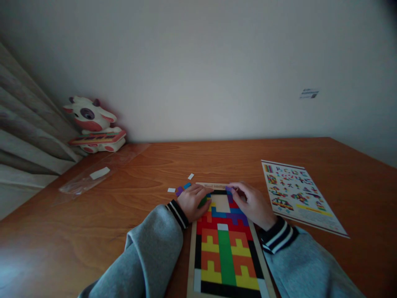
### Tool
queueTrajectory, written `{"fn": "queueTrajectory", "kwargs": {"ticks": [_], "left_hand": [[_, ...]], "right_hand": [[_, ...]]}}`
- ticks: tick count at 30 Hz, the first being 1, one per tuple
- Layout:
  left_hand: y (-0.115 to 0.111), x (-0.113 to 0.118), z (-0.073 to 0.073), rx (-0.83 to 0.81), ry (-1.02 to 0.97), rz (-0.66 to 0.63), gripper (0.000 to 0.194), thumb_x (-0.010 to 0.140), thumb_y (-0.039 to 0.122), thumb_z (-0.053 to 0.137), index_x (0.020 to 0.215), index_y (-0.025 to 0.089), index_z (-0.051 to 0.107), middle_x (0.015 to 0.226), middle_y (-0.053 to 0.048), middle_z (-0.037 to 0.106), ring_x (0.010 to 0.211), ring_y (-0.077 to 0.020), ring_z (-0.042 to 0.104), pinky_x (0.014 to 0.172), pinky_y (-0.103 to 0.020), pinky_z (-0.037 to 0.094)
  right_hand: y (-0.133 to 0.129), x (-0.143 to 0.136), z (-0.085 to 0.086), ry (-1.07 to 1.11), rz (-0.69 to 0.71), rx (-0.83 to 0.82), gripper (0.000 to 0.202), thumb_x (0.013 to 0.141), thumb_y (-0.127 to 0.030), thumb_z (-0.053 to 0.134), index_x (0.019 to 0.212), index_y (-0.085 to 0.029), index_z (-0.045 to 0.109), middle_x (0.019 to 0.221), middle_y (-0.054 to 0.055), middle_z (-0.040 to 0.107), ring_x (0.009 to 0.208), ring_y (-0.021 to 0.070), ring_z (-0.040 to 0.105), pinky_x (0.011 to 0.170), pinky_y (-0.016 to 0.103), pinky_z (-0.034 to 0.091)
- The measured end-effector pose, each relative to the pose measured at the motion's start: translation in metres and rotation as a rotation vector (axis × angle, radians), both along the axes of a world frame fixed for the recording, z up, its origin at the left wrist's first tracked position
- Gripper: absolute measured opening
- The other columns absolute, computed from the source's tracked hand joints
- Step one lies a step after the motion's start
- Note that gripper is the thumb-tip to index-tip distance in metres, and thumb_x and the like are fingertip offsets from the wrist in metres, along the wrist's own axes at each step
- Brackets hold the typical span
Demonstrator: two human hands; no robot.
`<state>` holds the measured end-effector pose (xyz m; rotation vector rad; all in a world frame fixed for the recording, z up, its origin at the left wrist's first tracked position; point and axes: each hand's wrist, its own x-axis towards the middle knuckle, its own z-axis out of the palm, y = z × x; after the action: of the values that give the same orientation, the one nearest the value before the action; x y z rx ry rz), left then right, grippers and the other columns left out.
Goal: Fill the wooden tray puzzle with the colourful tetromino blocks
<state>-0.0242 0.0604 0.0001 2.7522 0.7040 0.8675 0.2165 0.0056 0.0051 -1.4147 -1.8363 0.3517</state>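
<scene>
A flat, rectangular puzzle board with a pale wooden frame [191, 265] lies on the table directly before the person, mostly filled with flat coloured pieces; a long green strip [227, 258] runs up its lower middle, topped by a white square [222, 227], and bare pale wood shows near its far end. At that end, the right hand [252, 203] has its thumb and forefinger at a small purple piece [228, 189]; I cannot tell whether they pinch or press it. The left hand [194, 201] lies over the far left edge, fingers bent, beside a green piece [202, 202] it partly covers; its grip cannot be told. Just beyond lie loose blue [187, 186], purple and white pieces. A printed sheet of colourful figures [297, 194] lies to the right on the brown wooden table [201, 157]; far left are a clear plastic bag [80, 182] and a white-and-pink cow toy with a keyboard [94, 124].
</scene>
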Motion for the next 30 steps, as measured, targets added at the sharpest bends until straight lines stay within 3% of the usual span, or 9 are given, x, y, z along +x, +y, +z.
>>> {"fn": "queueTrajectory", "kwargs": {"ticks": [5, 15, 22, 26, 30], "left_hand": [[-0.001, 0.001, 0.0, 0.062, 0.064, -0.039, 0.029, 0.094, 0.028, 0.05, 0.118, 0.018, 0.062, 0.105, -0.01, 0.073, 0.106, -0.0264, 0.064, 0.089, -0.042, 0.055], [0.001, 0.002, -0.001, 0.009, 0.035, -0.072, 0.027, 0.093, 0.024, 0.049, 0.116, 0.017, 0.061, 0.116, -0.01, 0.069, 0.109, -0.0238, 0.062, 0.096, -0.041, 0.051], [0.0, 0.001, 0.001, 0.016, 0.015, -0.062, 0.028, 0.092, 0.02, 0.049, 0.118, 0.017, 0.06, 0.117, -0.01, 0.069, 0.111, -0.0231, 0.061, 0.097, -0.04, 0.051], [0.001, -0.013, 0.005, 0.08, 0.002, -0.003, 0.027, 0.092, 0.02, 0.05, 0.116, 0.019, 0.062, 0.117, -0.01, 0.068, 0.108, -0.0224, 0.062, 0.095, -0.04, 0.051], [0.012, -0.044, 0.008, 0.133, 0.048, 0.109, 0.026, 0.091, 0.021, 0.052, 0.114, 0.018, 0.063, 0.114, -0.01, 0.069, 0.103, -0.0233, 0.063, 0.091, -0.04, 0.053]], "right_hand": [[0.0, -0.001, -0.002, 0.005, 0.009, -0.008, 0.02, 0.095, -0.03, 0.049, 0.107, -0.023, 0.064, 0.105, 0.007, 0.072, 0.095, 0.0228, 0.067, 0.085, 0.039, 0.054], [0.0, -0.002, -0.005, -0.046, 0.073, -0.004, 0.021, 0.095, -0.025, 0.048, 0.108, -0.024, 0.064, 0.106, 0.005, 0.071, 0.1, 0.0217, 0.067, 0.088, 0.038, 0.053], [0.001, -0.001, -0.012, -0.038, 0.002, -0.026, 0.029, 0.093, -0.027, 0.051, 0.121, -0.023, 0.055, 0.102, 0.007, 0.071, 0.09, 0.0221, 0.068, 0.083, 0.039, 0.055], [0.001, -0.001, -0.012, -0.045, -0.039, -0.025, 0.024, 0.092, -0.03, 0.053, 0.115, -0.023, 0.056, 0.098, 0.006, 0.071, 0.087, 0.0222, 0.068, 0.081, 0.039, 0.055], [-0.001, -0.002, -0.006, -0.024, -0.062, -0.03, 0.019, 0.092, -0.032, 0.054, 0.109, -0.023, 0.057, 0.093, 0.005, 0.071, 0.083, 0.021, 0.068, 0.077, 0.037, 0.055]]}}
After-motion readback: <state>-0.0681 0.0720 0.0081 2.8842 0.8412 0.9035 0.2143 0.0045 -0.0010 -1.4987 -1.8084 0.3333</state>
